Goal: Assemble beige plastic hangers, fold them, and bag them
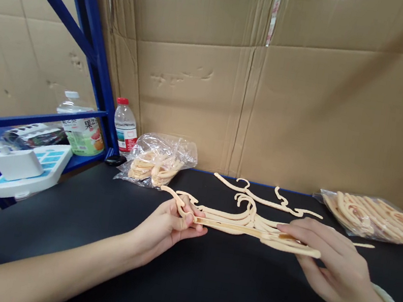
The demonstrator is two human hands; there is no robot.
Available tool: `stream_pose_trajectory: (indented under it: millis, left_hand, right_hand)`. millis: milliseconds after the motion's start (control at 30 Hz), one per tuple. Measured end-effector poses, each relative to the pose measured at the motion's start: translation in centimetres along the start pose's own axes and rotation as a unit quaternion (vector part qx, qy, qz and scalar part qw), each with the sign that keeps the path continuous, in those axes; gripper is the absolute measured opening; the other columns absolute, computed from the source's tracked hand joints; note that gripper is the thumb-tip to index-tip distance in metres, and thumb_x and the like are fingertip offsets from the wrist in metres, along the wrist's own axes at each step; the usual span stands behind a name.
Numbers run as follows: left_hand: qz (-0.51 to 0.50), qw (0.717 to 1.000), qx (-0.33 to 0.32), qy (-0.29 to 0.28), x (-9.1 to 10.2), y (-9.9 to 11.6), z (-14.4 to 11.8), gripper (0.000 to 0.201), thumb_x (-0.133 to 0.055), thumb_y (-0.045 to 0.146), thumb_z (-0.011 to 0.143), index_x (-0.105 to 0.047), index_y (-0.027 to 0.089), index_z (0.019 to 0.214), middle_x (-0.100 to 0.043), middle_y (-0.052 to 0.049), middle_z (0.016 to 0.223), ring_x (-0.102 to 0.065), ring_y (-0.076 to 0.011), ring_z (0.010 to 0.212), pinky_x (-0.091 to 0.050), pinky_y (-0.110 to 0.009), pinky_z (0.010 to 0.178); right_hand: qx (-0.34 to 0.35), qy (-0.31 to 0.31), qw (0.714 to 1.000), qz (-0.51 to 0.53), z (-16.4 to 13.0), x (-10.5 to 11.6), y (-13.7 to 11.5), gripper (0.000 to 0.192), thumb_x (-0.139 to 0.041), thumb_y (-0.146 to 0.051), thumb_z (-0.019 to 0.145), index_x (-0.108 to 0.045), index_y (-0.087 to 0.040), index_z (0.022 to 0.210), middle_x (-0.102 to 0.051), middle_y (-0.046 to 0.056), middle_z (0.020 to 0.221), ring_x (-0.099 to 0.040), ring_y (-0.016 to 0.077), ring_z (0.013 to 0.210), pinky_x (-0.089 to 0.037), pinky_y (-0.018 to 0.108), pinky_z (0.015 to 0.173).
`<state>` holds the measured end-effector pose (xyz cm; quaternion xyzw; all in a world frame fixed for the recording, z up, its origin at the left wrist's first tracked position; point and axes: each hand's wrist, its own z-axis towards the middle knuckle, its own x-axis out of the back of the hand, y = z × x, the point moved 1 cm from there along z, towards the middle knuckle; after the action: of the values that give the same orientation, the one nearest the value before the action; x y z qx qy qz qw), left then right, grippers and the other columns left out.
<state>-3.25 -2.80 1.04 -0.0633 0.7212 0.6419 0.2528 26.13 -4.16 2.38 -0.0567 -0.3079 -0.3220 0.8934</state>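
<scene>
A stack of several cream plastic hangers (pixel 244 221) is held flat just above the black table (pixel 202 285). My left hand (pixel 169 225) pinches the stack's left end. My right hand (pixel 326 259) grips its right end, fingers over the top; a white beaded bracelet sits on that wrist. One more cream hanger (pixel 267 198) lies loose on the table just behind the stack.
A clear bag of hangers (pixel 157 161) lies at the back left, another bag of hangers (pixel 376 217) at the right. Cardboard walls (pixel 272 96) close the back. A blue rack (pixel 89 34) at left carries two bottles (pixel 125 125) and a white device (pixel 29 166).
</scene>
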Motion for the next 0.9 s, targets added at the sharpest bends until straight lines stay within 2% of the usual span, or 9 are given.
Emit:
stream_pose_trajectory:
  millis: [200,333,500,667,767,900]
  left_hand:
    - [0.014,1.000,-0.011,0.022,-0.04,-0.04,-0.04,0.019,-0.077,0.005,0.064,-0.059,0.013,0.066,-0.069,-0.003,0.081,-0.068,-0.0169,0.074,-0.056,-0.037,0.083]
    - [0.022,0.999,-0.012,0.026,0.00,-0.17,-0.04,0.021,-0.076,0.006,0.065,-0.056,0.013,0.064,-0.068,-0.003,0.077,-0.066,-0.0143,0.066,-0.057,-0.036,0.078]
    - [0.029,0.999,-0.011,0.038,0.08,-0.34,0.11,0.024,-0.078,0.010,0.066,-0.054,0.013,0.065,-0.067,-0.002,0.073,-0.067,-0.0146,0.065,-0.057,-0.035,0.076]
    - [0.028,0.998,-0.024,0.045,-0.05,-0.36,0.26,0.028,-0.082,0.013,0.064,-0.054,0.014,0.067,-0.068,-0.002,0.078,-0.069,-0.0159,0.067,-0.058,-0.034,0.076]
    - [0.031,0.998,-0.042,0.042,-0.09,-0.29,0.21,0.029,-0.083,0.016,0.064,-0.054,0.014,0.066,-0.068,-0.002,0.075,-0.068,-0.0139,0.066,-0.058,-0.031,0.077]
    - [0.032,0.997,-0.057,0.040,-0.19,-0.03,0.10,0.030,-0.084,0.018,0.064,-0.054,0.014,0.065,-0.067,-0.001,0.073,-0.066,-0.0118,0.066,-0.057,-0.028,0.077]
  right_hand:
    - [-0.007,-0.008,1.000,0.011,-0.09,-0.01,-0.27,0.029,-0.052,-0.009,0.085,-0.059,-0.023,0.110,-0.070,0.006,0.094,-0.068,0.0204,0.085,-0.055,0.031,0.072]
    - [-0.025,-0.010,0.999,0.022,-0.33,-0.25,-0.40,0.030,-0.054,-0.009,0.085,-0.058,-0.023,0.111,-0.069,0.006,0.097,-0.067,0.0212,0.088,-0.055,0.032,0.075]
    - [-0.071,-0.030,0.996,0.050,-0.58,-0.52,-0.32,0.028,-0.053,-0.010,0.087,-0.058,-0.023,0.112,-0.068,0.007,0.101,-0.065,0.0216,0.093,-0.054,0.033,0.080]
    - [-0.125,-0.046,0.987,0.090,-0.33,-0.61,-0.18,0.019,-0.051,-0.015,0.091,-0.059,-0.023,0.105,-0.067,0.006,0.097,-0.065,0.0189,0.087,-0.053,0.028,0.068]
    - [-0.175,-0.073,0.978,0.090,-0.12,-0.54,-0.36,0.014,-0.049,-0.022,0.092,-0.060,-0.024,0.101,-0.066,0.005,0.091,-0.064,0.0176,0.076,-0.051,0.027,0.060]
    - [-0.230,-0.098,0.963,0.102,-0.08,-0.40,-0.58,0.015,-0.049,-0.030,0.093,-0.062,-0.025,0.098,-0.067,0.004,0.086,-0.064,0.0181,0.073,-0.051,0.027,0.060]
